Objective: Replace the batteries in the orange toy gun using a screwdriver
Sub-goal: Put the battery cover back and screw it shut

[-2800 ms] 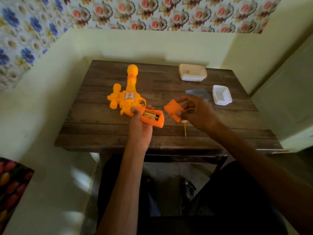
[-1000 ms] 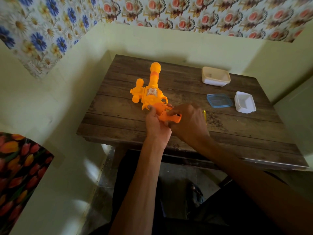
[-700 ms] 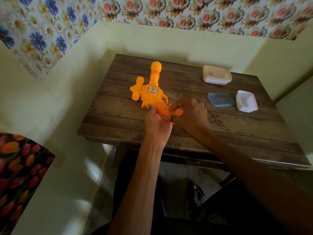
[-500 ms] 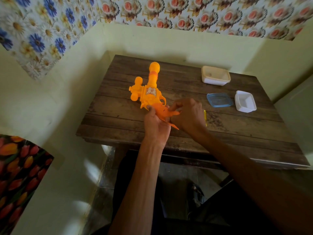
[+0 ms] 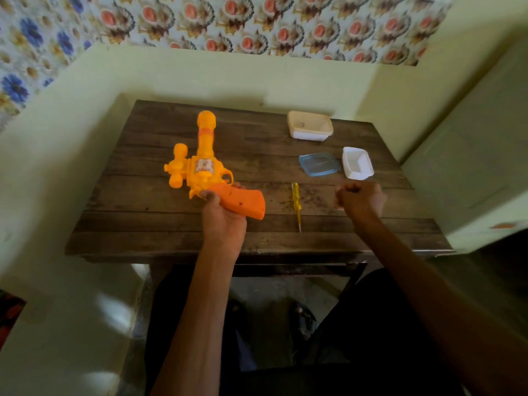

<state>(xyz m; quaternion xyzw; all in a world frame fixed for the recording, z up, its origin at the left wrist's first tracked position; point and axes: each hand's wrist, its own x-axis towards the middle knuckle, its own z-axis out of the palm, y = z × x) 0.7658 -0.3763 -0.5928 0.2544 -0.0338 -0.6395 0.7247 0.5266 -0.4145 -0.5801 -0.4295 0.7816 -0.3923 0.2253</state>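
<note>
Left hand (image 5: 223,222) grips the orange plastic toy gun (image 5: 204,170) by its handle mid-frame, near the front edge of the dark wooden table (image 5: 143,224). Bare planks reach the slim yellow screwdriver (image 5: 296,201). Right hand (image 5: 360,198), a seemingly empty fist, has left the handle.

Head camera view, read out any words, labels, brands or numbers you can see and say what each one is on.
No text can be read.
On the orange toy gun, the sticker: printed marks, too blurred to read.
On the yellow screwdriver and the blue lid: no lettering visible.

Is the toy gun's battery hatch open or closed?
Closed: the orange cover sits over the grip of the toy gun, hiding the inside.
</note>
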